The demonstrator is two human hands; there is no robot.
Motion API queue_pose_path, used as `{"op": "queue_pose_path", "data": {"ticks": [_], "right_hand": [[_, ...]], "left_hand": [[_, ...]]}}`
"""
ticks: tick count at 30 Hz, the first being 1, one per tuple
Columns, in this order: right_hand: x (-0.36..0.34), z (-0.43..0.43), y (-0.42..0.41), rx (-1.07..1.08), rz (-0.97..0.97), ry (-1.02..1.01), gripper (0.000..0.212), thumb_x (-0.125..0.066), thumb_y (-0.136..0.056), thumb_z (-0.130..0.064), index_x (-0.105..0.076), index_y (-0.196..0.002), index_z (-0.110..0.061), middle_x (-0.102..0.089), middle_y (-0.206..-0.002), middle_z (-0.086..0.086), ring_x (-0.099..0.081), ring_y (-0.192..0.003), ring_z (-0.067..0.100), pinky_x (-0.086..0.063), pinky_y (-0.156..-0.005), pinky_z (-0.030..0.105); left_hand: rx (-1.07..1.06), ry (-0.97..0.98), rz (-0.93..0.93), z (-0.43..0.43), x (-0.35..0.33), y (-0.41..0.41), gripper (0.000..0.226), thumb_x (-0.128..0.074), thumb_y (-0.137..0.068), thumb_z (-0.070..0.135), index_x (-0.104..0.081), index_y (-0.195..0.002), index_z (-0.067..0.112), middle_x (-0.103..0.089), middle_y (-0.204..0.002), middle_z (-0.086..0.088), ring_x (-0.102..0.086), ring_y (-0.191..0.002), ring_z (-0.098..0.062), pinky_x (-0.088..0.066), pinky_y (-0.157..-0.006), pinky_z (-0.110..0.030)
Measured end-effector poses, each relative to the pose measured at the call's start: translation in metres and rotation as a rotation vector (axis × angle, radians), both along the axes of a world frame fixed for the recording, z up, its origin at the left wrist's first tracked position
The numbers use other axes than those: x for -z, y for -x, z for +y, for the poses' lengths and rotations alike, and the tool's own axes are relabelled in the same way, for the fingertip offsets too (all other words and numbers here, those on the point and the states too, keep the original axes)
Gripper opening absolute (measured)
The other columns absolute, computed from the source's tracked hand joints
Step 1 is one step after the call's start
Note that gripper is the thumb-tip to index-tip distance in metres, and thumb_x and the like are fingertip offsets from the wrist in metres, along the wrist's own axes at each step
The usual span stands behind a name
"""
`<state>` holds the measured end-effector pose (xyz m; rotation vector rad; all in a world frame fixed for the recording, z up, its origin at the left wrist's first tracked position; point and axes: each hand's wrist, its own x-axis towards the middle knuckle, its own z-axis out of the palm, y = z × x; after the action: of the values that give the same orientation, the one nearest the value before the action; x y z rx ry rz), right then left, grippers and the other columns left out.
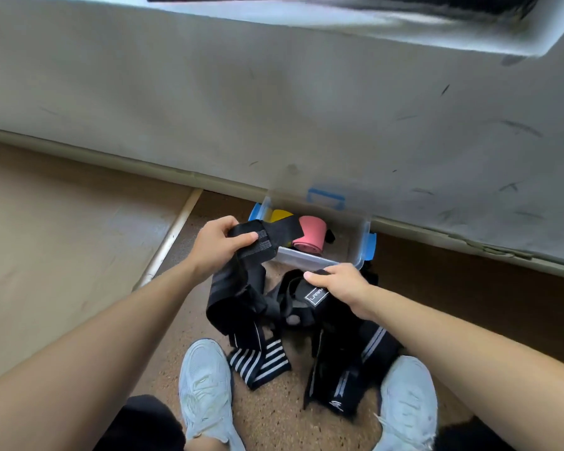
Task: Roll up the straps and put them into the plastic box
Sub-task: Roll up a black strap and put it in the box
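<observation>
The box [303, 258] sits open on the floor [274, 418], its far side against the wall [274, 109], blue clips at its sides. Inside it lie a pink roll [310, 236] and, behind that, a yellow roll [280, 215]; a small black piece shows to the right of the pink one, too dark to make out.

Your left hand [215, 245] is raised over the box's near left corner, fingers curled round the end of a black strap [235, 288], thumb pressed flat on top of it. The rest of that strap hangs down to the floor, where its white-striped part lies beside your left shoe [205, 385].

Your right hand [339, 286] is just in front of the box's near rim, thumb and fingers pinching the end of a labelled strap [318, 296]. This one trails down into a loose black heap next to your right shoe [407, 402].

Between your hands the black bands cross and tangle, so you cannot tell whether they are joined. The held strap end covers part of the box's left side.
</observation>
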<state>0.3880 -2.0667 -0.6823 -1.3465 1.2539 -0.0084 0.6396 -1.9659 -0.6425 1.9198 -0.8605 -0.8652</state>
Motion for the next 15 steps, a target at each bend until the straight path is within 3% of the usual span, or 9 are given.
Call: {"op": "queue_pose_path", "data": {"ticks": [2, 4, 6, 7, 11, 13, 15], "right_hand": [[-0.029, -0.016, 0.009, -0.132, 0.001, 0.071, 0.04, -0.086, -0.079, -0.037, -0.078, -0.11, -0.012, -0.078, -0.104, 0.002, -0.073, -0.101, 0.019, -0.055, -0.098, 0.037], [-0.063, -0.03, 0.016, -0.268, -0.006, 0.187, 0.023, -0.082, -0.085, -0.025, -0.08, -0.108, -0.02, -0.077, -0.103, -0.006, -0.069, -0.098, 0.008, -0.051, -0.093, 0.026], [-0.097, -0.041, 0.021, -0.32, -0.042, 0.303, 0.006, -0.079, -0.088, -0.021, -0.082, -0.094, -0.021, -0.079, -0.096, -0.006, -0.066, -0.085, 0.001, -0.046, -0.084, 0.019], [-0.113, -0.045, 0.025, -0.322, -0.063, 0.355, 0.006, -0.078, -0.09, -0.021, -0.081, -0.093, -0.019, -0.079, -0.096, -0.005, -0.066, -0.084, 0.001, -0.046, -0.081, 0.018], [-0.169, -0.055, 0.043, -0.332, -0.188, 0.45, 0.034, -0.07, -0.095, -0.006, -0.069, -0.127, -0.014, -0.071, -0.123, 0.0, -0.065, -0.105, 0.001, -0.047, -0.086, 0.006], [-0.193, -0.054, 0.051, -0.307, -0.269, 0.489, 0.035, -0.064, -0.094, 0.007, -0.068, -0.126, -0.008, -0.072, -0.119, 0.005, -0.066, -0.094, -0.004, -0.049, -0.083, 0.008], [-0.217, -0.051, 0.053, -0.258, -0.355, 0.556, 0.038, -0.062, -0.093, 0.012, -0.067, -0.127, -0.007, -0.071, -0.117, 0.006, -0.066, -0.093, -0.007, -0.049, -0.085, 0.009]], "left_hand": [[-0.018, 0.03, 0.073, -0.01, -0.02, 0.002, 0.035, -0.077, -0.09, 0.028, -0.051, -0.07, 0.016, -0.051, -0.07, 0.0, -0.047, -0.066, -0.013, -0.035, -0.062, -0.03], [0.026, 0.023, 0.095, -0.017, -0.042, 0.004, 0.037, -0.076, -0.09, 0.032, -0.054, -0.075, 0.006, -0.052, -0.072, -0.001, -0.048, -0.067, -0.012, -0.034, -0.064, -0.029], [0.091, 0.017, 0.063, -0.02, -0.065, 0.005, 0.041, -0.077, -0.085, 0.039, -0.06, -0.085, 0.001, -0.059, -0.078, -0.002, -0.054, -0.072, -0.013, -0.038, -0.068, -0.03], [0.1, 0.015, 0.053, -0.021, -0.077, 0.007, 0.038, -0.077, -0.086, 0.04, -0.062, -0.086, 0.005, -0.062, -0.079, -0.002, -0.056, -0.073, -0.013, -0.04, -0.069, -0.03], [0.08, 0.06, 0.012, -0.027, -0.122, 0.01, 0.028, -0.072, -0.094, 0.035, -0.059, -0.085, 0.012, -0.058, -0.073, 0.001, -0.054, -0.064, -0.011, -0.039, -0.06, -0.024], [0.025, 0.105, 0.007, -0.03, -0.142, 0.011, 0.027, -0.07, -0.097, 0.034, -0.06, -0.089, 0.01, -0.059, -0.074, -0.001, -0.056, -0.055, -0.005, -0.041, -0.052, -0.017], [-0.008, 0.113, -0.012, -0.03, -0.16, 0.013, 0.028, -0.068, -0.098, 0.036, -0.06, -0.091, 0.01, -0.061, -0.077, -0.003, -0.058, -0.054, -0.005, -0.042, -0.051, -0.019]]}}
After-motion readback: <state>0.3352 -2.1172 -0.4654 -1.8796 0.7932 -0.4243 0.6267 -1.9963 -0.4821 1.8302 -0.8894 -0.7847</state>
